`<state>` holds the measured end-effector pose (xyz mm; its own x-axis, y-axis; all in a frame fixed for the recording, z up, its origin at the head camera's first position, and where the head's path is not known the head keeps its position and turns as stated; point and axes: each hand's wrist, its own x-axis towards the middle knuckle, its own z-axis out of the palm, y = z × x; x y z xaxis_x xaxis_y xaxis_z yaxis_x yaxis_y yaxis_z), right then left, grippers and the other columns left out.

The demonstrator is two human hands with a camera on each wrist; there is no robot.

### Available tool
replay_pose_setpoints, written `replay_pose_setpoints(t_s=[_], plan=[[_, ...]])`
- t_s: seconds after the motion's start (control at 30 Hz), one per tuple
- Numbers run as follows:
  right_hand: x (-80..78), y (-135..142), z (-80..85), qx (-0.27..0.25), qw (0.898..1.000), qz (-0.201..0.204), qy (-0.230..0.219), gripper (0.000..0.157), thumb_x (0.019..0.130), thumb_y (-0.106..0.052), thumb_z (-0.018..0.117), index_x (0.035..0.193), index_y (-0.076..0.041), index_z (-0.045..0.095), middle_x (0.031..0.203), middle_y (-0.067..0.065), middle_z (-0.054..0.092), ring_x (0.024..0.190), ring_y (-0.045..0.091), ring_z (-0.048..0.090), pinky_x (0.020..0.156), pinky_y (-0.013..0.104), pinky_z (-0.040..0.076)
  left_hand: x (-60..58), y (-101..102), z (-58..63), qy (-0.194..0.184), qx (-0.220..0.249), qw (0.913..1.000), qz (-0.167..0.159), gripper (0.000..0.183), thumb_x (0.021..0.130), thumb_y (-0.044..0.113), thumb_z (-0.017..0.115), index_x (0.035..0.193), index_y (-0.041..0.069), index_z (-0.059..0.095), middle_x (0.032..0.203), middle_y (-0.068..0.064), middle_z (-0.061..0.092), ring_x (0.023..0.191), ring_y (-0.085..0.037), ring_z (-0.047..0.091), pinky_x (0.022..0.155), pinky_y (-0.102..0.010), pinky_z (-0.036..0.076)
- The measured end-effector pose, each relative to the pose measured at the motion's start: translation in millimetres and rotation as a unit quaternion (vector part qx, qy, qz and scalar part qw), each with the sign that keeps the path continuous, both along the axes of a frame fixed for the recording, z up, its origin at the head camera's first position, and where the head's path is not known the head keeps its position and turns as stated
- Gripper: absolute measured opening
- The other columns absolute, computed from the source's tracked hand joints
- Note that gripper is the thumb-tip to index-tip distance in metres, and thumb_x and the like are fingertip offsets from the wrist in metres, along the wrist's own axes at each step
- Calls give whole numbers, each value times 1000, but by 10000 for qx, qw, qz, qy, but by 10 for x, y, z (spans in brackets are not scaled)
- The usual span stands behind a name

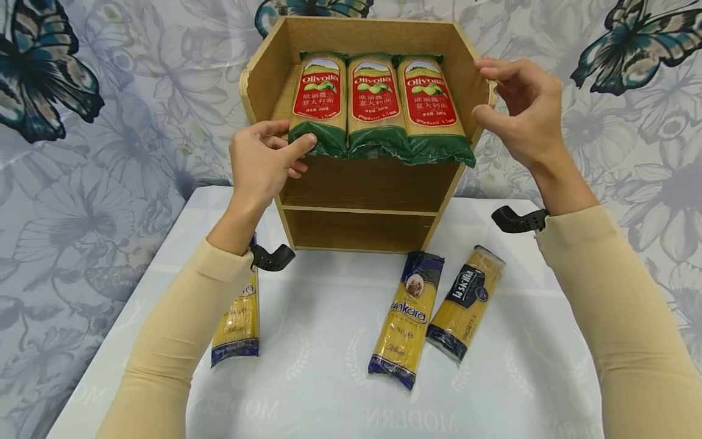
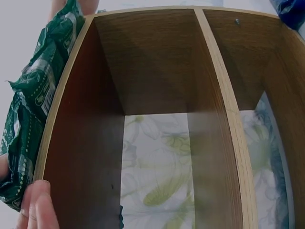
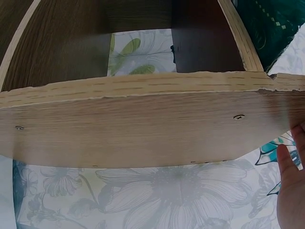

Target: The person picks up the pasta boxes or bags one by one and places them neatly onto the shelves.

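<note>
Three spaghetti packs with red labels and green ends lie side by side on the top tier of a wooden shelf unit [image 1: 367, 183]: a left pack [image 1: 318, 100], a middle pack [image 1: 375, 100] and a right pack [image 1: 430, 100]. Their green ends overhang the front edge. My left hand [image 1: 256, 161] grips the unit's left front corner, thumb on the left pack's green end and fingertips [image 2: 40, 205] against the board's underside. On the other side, my right hand [image 1: 523, 110] holds the right side panel [image 3: 143, 129] by its edge, thumb in front and fingers higher up.
On the white table [image 1: 323, 378] lie a yellow-and-blue Ankara pasta pack [image 1: 403, 323] and a La Sicilia spaghetti pack [image 1: 466, 305], right of centre. Another yellow-and-blue pack [image 1: 238, 323] is partly hidden by the left forearm. A patterned cloth [image 1: 109, 201] hangs behind.
</note>
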<state>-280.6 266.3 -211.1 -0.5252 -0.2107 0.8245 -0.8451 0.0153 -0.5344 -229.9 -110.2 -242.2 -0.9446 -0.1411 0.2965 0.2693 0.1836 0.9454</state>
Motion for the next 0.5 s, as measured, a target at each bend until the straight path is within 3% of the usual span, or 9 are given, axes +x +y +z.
replay_pose_setpoints(t_s=[0.23, 0.5], plan=[[20, -48, 6, -393, 9987, 196, -251, 36, 71, 22, 63, 106, 18, 64, 117, 24, 68, 121, 35, 58, 109, 40, 44, -9, -25, 6, -172, -109, 9998, -20, 62, 81, 29, 89, 130, -1, 65, 81, -12, 74, 62, -27, 72, 61, -29, 60], [61, -59, 32, -581, 9960, 199, -652, 36, 70, 24, 63, 105, 17, 65, 117, 24, 68, 122, 33, 59, 111, 40, 41, 34, -64, -57, 62, 28, 9988, -493, 62, 86, 24, 84, 136, -3, 57, 84, -14, 74, 62, -22, 73, 65, -28, 60]])
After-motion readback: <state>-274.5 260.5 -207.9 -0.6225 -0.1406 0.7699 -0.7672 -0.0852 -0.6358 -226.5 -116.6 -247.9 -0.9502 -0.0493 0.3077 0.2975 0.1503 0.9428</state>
